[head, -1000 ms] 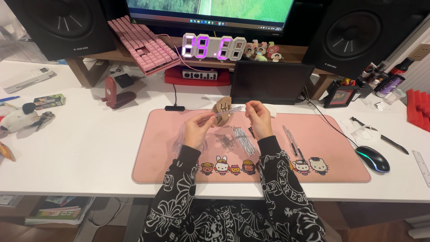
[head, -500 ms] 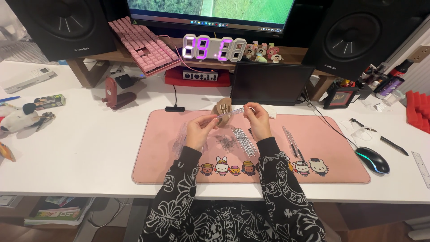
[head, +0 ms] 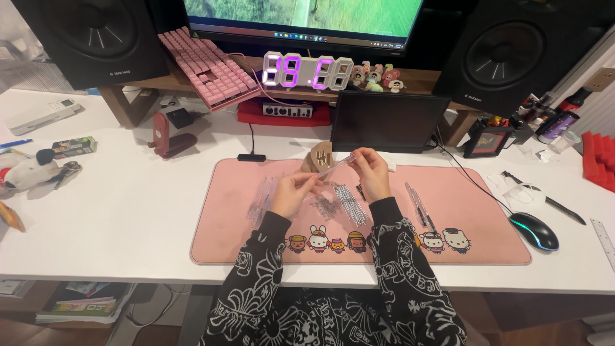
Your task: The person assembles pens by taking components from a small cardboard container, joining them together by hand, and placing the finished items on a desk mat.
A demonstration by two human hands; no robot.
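My left hand (head: 293, 192) and my right hand (head: 370, 172) hold the two ends of a thin clear pen barrel (head: 334, 168) above a pink desk mat (head: 243, 224). The left fingers pinch its lower end, the right fingers its upper end. Under the hands lie several clear pen tubes (head: 264, 195) and a heap of thin refills (head: 349, 204). A small brown holder (head: 318, 157) stands just behind the hands. Two assembled pens (head: 419, 206) lie on the mat to the right.
A black tablet (head: 387, 122) leans behind the mat. A glowing digital clock (head: 307, 70) and a pink keyboard (head: 208, 67) sit on a wooden shelf. A mouse (head: 533, 230) lies at the right, a red stand (head: 168, 136) and a plush toy (head: 32, 170) at the left.
Both hands have lifted slightly and drawn together on the clear barrel, which now tilts up to the right in front of the brown holder.
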